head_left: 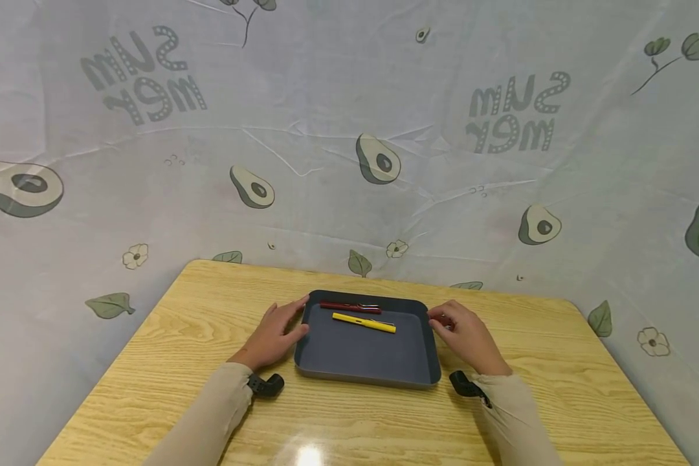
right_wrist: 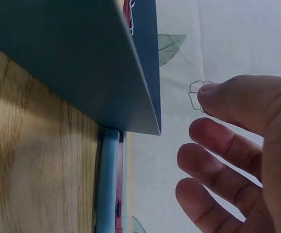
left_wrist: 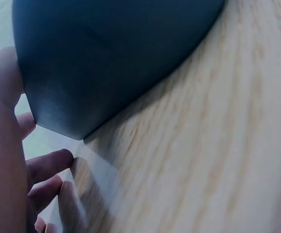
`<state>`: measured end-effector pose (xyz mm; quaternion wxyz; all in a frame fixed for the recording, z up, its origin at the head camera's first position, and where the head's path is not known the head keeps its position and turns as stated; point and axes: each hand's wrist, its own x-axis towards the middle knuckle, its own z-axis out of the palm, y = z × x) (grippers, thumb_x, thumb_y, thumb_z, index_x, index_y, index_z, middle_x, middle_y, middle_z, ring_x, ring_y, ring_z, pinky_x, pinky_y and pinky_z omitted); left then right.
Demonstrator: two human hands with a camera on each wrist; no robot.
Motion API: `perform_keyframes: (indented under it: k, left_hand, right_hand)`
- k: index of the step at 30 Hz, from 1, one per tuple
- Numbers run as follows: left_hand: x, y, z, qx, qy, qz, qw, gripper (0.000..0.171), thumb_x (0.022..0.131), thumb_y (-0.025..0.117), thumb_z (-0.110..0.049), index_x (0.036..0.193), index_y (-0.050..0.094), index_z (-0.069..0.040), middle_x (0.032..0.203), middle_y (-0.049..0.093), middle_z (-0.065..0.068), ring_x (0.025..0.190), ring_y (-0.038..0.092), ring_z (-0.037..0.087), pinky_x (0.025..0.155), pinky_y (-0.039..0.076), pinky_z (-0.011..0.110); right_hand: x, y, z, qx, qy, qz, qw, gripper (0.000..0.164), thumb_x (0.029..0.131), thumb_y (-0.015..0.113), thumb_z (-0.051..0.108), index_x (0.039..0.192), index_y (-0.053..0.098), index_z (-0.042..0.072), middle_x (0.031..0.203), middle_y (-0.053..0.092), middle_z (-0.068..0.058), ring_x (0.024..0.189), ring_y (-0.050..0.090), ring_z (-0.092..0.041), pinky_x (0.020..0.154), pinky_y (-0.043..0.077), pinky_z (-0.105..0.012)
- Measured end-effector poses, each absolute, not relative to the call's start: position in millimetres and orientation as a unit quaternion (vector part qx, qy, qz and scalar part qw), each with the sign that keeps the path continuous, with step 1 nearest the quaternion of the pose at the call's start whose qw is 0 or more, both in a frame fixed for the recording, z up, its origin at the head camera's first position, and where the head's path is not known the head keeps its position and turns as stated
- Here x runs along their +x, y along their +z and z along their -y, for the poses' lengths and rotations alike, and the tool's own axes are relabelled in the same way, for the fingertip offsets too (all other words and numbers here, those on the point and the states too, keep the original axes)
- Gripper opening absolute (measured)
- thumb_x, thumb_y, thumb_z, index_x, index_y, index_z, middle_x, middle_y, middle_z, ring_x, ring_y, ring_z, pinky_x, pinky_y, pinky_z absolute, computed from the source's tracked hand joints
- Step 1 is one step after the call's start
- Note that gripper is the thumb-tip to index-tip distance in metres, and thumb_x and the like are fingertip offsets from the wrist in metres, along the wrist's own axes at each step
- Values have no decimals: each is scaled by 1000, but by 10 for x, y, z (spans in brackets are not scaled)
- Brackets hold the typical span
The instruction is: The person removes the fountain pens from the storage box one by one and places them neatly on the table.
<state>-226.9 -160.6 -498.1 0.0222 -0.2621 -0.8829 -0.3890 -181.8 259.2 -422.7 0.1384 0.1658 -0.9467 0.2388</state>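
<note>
On the wooden desk [head_left: 169, 362] sits a dark blue-grey tray [head_left: 361, 359], pretty much dead centre in front of the person. Two pens are lying inside it near the far wall: a red pen [head_left: 349, 305] right up against the back, and a yellow pen [head_left: 364, 322] just in front of it, slightly angled. The two pens are close but don't look like they touch.

Left hand [head_left: 274, 336] is resting flat on the desk against the tray's left side, fingers straight and relaxed, thumb touching the tray wall; the left wrist view shows the tray corner [left_wrist: 58, 116] right beside the palm. So that grip is released, not grasping anything.

Right hand [head_left: 468, 336] is just beside the tray's right edge, with loosely bent fingers [right_wrist: 218, 141] that aren't wrapped around anything in the right wrist view. Something small and reddish shows by the fingertips in the head view, too small to tell.

Behind everything hangs an avocado-print cloth [head_left: 378, 158].
</note>
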Motion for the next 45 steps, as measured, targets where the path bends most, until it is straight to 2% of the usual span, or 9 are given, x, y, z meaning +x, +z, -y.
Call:
perform_keyframes:
  k: [15,45]
  left_hand:
    - [-2405,-4983,1433,-231,-386,892,30,67,106,59,-40,165,31,-23,160,46,8,149,41,30,128,4,58]
    - [-2385,-4984,1472,-238,-383,892,27,66,107,59,-36,165,31,-20,161,44,9,149,40,30,128,4,59]
  right_hand:
    - [-2225,-4281,-2747,210,237,939,132,16,98,73,10,113,76,7,104,67,0,86,63,-13,73,57,-35]
    - [-2160,-4325,-2658,212,229,941,134,17,98,72,10,114,76,8,106,67,0,85,60,-12,72,55,-35]
